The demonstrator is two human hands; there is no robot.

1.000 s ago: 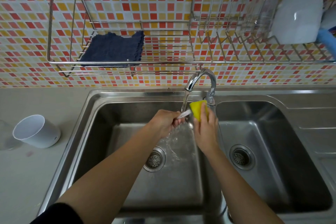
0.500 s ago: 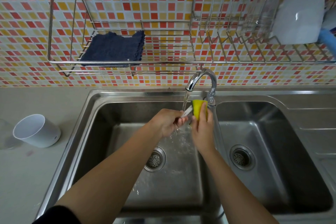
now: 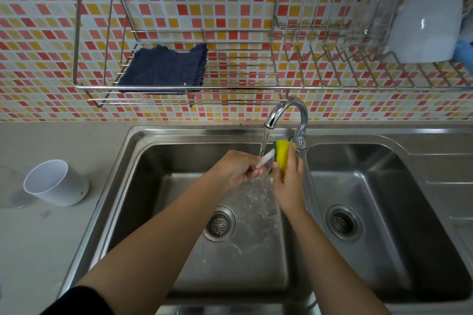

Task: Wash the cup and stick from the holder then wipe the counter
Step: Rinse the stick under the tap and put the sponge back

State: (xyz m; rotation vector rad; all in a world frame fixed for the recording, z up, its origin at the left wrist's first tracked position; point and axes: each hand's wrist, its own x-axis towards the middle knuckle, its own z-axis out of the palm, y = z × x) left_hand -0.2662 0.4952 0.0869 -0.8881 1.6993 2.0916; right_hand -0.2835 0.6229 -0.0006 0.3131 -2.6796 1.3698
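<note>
Stick (image 3: 266, 161) under the running tap (image 3: 284, 112), over the left basin of the sink (image 3: 153, 156)
Left hand (image 3: 236, 170) pinches the white stick by its near end; right hand (image 3: 289, 181) grips a yellow sponge (image 3: 283, 153) pressed against the stick's far end in the water stream. White cup (image 3: 55, 183) sits on the counter (image 3: 38, 238), left of the sink, well apart from both hands

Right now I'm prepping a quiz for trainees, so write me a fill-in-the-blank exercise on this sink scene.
1. The left hand holds the white stick under running ____ from the faucet.
2. The right hand grips a ____ sponge.
3. The white container rests on the counter, ____ of the sink.
4. The cloth on the wire rack is dark ____.
Missing words: water, yellow, left, blue.
</note>
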